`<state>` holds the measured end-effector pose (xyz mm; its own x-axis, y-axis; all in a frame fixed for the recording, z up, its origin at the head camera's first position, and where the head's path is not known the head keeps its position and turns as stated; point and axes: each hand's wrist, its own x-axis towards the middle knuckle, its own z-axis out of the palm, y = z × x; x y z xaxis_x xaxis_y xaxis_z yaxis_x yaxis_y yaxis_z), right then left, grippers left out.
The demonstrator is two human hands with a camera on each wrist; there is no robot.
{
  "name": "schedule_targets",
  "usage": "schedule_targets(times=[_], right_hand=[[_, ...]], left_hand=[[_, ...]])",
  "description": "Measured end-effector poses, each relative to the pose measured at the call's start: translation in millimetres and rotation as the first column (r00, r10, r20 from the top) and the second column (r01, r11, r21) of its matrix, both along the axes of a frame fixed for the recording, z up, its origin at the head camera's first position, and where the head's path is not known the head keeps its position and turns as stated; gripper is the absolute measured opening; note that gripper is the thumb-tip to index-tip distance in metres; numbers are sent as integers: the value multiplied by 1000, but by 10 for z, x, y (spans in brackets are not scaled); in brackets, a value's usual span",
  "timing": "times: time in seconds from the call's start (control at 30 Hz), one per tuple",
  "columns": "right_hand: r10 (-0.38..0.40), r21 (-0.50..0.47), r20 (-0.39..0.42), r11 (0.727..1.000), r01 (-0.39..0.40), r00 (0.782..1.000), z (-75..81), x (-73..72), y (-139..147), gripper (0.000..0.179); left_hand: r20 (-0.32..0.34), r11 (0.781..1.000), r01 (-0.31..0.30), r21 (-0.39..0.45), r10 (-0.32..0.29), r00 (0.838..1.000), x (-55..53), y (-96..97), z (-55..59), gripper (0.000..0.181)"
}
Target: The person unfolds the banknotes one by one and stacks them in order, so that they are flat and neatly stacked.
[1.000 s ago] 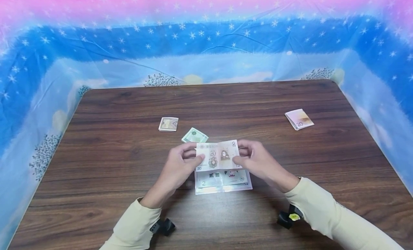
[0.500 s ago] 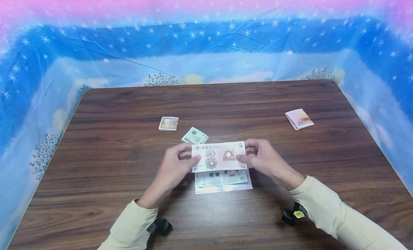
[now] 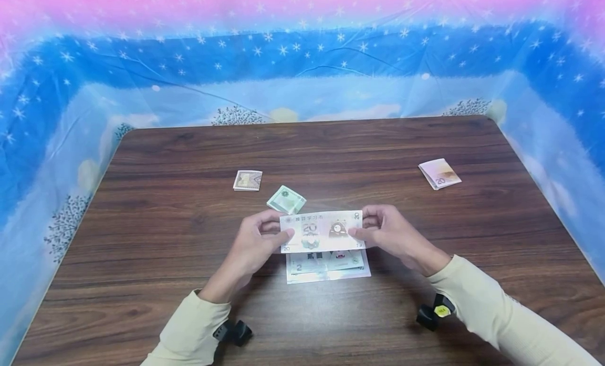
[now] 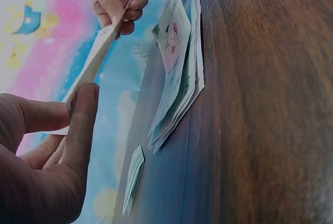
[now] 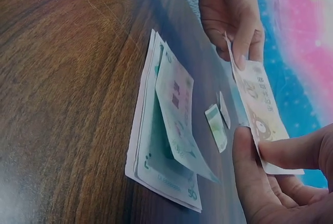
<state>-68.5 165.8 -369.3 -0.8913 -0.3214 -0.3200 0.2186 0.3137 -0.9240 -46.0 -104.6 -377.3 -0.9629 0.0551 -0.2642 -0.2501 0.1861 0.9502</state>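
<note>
A pale play banknote marked 20 (image 3: 326,240) is stretched nearly flat between my two hands, raised above the table. My left hand (image 3: 257,240) pinches its left end between thumb and fingers. The right hand (image 3: 388,234) pinches the other end the same way. Beneath it on the table lies a small stack of unfolded banknotes (image 3: 328,275), with a greenish 2 note (image 5: 174,102) on top, creased and lifting at one side. In the right wrist view, a 50 shows on a note under it. The held note hides the far part of the stack in the head view.
Just beyond the stack lies a folded green banknote (image 3: 286,199). A folded brownish note (image 3: 248,180) is farther back on the left, and a folded 20 note (image 3: 439,174) lies at the back right. A patterned cloth (image 3: 302,66) surrounds the wooden table (image 3: 165,224).
The 20 note had a crease down its middle and now stands straighter and wider. My right hand has moved slightly to the right, drawing it out; the left moved slightly left.
</note>
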Motion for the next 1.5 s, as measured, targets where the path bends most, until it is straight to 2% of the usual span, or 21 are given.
schedule_targets(times=[0.17,0.3,0.37,0.5,0.67,0.87,1.03,1.2,1.33,1.5], right_hand=[[4,40,-7,999,-4,1000,-23,0,24,17],[30,60,-15,998,-29,999,-49,5,41,20],[47,71,-20,996,-46,999,-63,9,49,20],[90,117,-40,989,-85,995,-95,18,56,21],[143,167,-71,977,-130,987,-151,27,47,16],[174,244,-90,958,-148,981,-180,39,28,18],[208,338,-123,928,-156,970,-203,44,33,23],[244,447,-174,883,-144,954,-224,40,34,25],[256,532,-213,840,-107,943,-233,42,32,32],[264,597,-238,799,-74,935,-223,42,22,44]], left_hand=[[1,997,29,-69,-29,1000,-9,-9,-17,26],[-32,980,111,-162,-118,992,2,-33,-41,23],[-45,960,159,-232,-173,984,14,-43,-44,27],[-51,904,217,-370,-253,966,36,-43,-29,33],[-40,856,258,-447,-308,951,43,-8,-28,31],[-49,759,269,-593,-367,929,43,25,-56,27],[-61,712,250,-656,-380,923,32,45,-74,25],[-44,693,258,-673,-385,922,35,61,-71,30],[-51,688,249,-682,-385,922,33,65,-74,36],[-58,697,249,-672,-385,921,35,58,-81,38]])
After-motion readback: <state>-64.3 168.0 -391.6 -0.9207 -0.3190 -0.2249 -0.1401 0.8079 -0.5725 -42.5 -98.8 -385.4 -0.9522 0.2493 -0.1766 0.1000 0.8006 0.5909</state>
